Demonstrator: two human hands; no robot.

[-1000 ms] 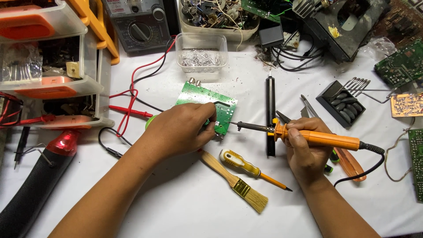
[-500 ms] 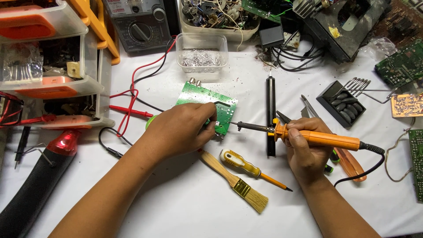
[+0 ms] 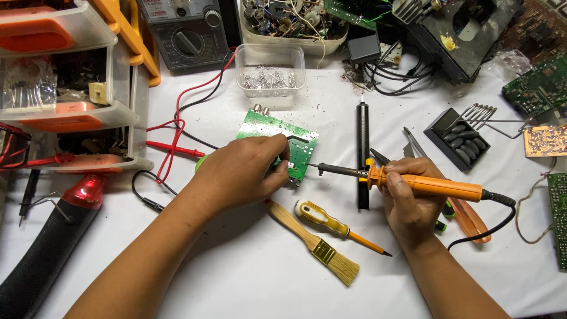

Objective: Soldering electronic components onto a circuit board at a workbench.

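My left hand (image 3: 242,171) rests on a green circuit board (image 3: 269,131) in the middle of the white table, fingers pinching near its right edge. My right hand (image 3: 407,204) grips an orange-handled soldering iron (image 3: 431,186). The iron lies level, and its dark tip (image 3: 322,168) touches the board's right edge beside my left fingertips. Part of the board is hidden under my left hand.
A small brush (image 3: 313,242) and a yellow-handled screwdriver (image 3: 336,224) lie just in front. A black desoldering pump (image 3: 362,153) stands between my hands. Behind: clear box of parts (image 3: 270,71), multimeter (image 3: 189,32) with red leads, drawer unit (image 3: 65,88) at left, more boards (image 3: 540,88) at right.
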